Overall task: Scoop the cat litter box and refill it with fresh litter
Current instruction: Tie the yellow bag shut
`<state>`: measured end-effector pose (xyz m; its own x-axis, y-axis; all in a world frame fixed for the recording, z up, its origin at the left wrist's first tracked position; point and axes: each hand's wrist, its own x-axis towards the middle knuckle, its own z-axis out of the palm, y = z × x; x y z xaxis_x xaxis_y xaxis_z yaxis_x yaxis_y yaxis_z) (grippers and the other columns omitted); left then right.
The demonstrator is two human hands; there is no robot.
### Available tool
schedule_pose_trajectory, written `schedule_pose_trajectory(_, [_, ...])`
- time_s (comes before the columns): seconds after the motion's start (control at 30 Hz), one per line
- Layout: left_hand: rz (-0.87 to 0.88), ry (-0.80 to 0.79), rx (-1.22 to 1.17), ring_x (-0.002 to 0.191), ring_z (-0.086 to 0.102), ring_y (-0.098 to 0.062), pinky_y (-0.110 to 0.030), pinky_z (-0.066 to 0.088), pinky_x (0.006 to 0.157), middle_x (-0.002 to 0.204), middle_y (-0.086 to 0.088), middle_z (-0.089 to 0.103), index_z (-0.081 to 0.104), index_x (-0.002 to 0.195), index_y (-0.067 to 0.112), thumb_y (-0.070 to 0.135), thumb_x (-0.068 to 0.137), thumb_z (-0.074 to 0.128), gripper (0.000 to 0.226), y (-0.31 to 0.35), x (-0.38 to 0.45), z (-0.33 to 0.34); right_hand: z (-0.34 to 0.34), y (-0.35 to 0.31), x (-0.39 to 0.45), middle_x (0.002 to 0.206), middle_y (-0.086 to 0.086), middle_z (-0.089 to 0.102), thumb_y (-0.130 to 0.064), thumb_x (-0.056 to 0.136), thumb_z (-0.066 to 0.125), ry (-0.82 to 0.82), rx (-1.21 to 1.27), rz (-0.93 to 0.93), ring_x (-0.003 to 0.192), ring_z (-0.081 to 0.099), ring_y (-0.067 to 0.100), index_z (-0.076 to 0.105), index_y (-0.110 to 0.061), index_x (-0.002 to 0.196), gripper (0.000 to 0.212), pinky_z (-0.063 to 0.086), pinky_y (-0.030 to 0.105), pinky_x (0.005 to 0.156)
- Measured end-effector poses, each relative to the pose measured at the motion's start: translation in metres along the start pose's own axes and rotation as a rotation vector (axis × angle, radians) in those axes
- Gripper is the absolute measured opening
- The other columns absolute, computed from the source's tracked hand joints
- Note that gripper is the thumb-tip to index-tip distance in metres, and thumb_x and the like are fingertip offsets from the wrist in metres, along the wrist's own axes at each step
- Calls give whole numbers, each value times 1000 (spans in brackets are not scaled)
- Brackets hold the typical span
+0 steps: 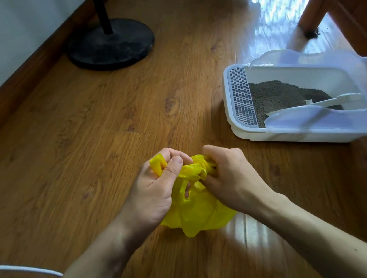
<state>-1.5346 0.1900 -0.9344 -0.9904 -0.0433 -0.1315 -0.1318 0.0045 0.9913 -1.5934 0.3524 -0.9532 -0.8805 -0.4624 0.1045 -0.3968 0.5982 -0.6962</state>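
Yellow thin plastic: the waste bag point(197, 208) sits on the floor at 6 o'clock of the view, bulged low, handles drawn up between both hands.
Left hand point(154, 188): fingers curled tight round one twisted handle strip, thumb pressed on top.
Right hand point(228, 175): fingers curled into the other handle strip at the knot; both grips firm.
Handling, judged: film is soft, limp, a bit slick; contents look small, so likely light. Tears if yanked; best held by the twisted handles just above the knot, not the thin body.
Step, judged: tying the bag off; refill not yet done.
Litter box point(241, 131): white, stiff plastic, at 3 o'clock, well apart from the bag; grey litter point(276, 95) heaped inside, white scoop point(326, 104) lying in it. Clear hood wall point(314, 120) overhangs the near rim; looks thin, grip the base rim instead.
Open room: bare wood floor point(85, 139) from 9 to 12 o'clock.
Edges: black stand base point(111, 46) at 11 o'clock, wall skirting at 10, wooden furniture leg point(313, 0) at 2, white cable point(23, 270) at 8.
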Motion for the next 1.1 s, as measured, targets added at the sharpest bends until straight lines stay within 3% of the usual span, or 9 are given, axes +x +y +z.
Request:
schedule_pose_trajectory(0.07, [28, 7, 13, 65, 65, -19, -31, 55, 58, 77, -8, 68, 65, 96, 14, 29, 100, 52, 21, -5, 0, 0, 0, 0, -1, 61, -5, 54, -5, 78, 60, 19, 71, 39, 55, 47, 12, 48, -21, 83, 20, 38, 27, 48])
schedule_pose_trajectory(0.17, [41, 68, 71, 63, 66, -19, -42, 56, 58, 74, -5, 67, 61, 95, 27, 40, 90, 53, 15, -12, 1, -2, 1, -1, -3, 75, -5, 65, 4, 76, 51, -18, 192, 27, 66, 60, 13, 55, -25, 105, 41, 48, 26, 58])
schedule_pose_trajectory(0.3, [47, 73, 74, 64, 65, -22, -46, 55, 60, 73, -2, 64, 59, 91, 26, 48, 89, 54, 22, -17, 2, -4, 4, 0, -1, 80, -7, 66, 16, 70, 45, -82, 384, -17, 75, 61, 10, 61, -18, 97, 47, 49, 22, 65])
schedule_pose_trajectory(0.43, [76, 83, 158, 64, 62, -16, -43, 54, 59, 75, -5, 62, 59, 91, 20, 49, 90, 52, 29, -17, 2, -7, 3, 0, -2, 75, -4, 61, 21, 75, 43, -113, 558, 38, 66, 53, 8, 56, -15, 96, 44, 44, 23, 57])
schedule_pose_trajectory(0.53, [79, 93, 189, 66, 59, -18, -47, 52, 60, 77, -10, 62, 60, 91, 22, 55, 88, 50, 35, -16, 2, -7, 2, -3, -3, 78, 15, 57, 23, 78, 39, -138, 730, 86, 64, 50, 23, 47, -11, 94, 38, 41, 32, 52])
schedule_pose_trajectory(0.63, [85, 114, 205, 67, 59, -30, -53, 53, 62, 77, -11, 62, 60, 90, 22, 59, 85, 49, 39, -17, 2, -7, 2, -2, -3, 80, 29, 55, 18, 76, 43, -166, 812, 131, 71, 53, 29, 48, -9, 86, 30, 43, 39, 57])
schedule_pose_trajectory(0.73, [92, 124, 223, 68, 57, -25, -57, 51, 67, 75, -2, 62, 61, 88, 23, 58, 85, 47, 38, -17, 2, -8, -2, -2, -4, 79, 20, 57, 6, 73, 51, -242, 844, 179, 72, 53, 27, 56, -8, 82, 17, 46, 35, 60])
schedule_pose_trajectory(0.93, [112, 163, 308, 69, 58, -18, -52, 52, 66, 76, 6, 62, 60, 88, 27, 54, 89, 43, 32, -17, 1, -14, -9, 0, -6, 83, 8, 68, -1, 74, 75, -382, 872, 185, 75, 64, 17, 67, -11, 92, 21, 53, 31, 66])
schedule_pose_trajectory(1.1, [238, 276, 574, 82, 58, -6, -18, 42, 69, 88, 11, 57, 61, 88, 29, 43, 97, 39, 28, -14, -3, -17, -14, 1, -5, 97, 17, 74, -12, 72, 83, -335, 812, 197, 91, 71, 31, 71, -4, 104, 35, 58, 50, 83])
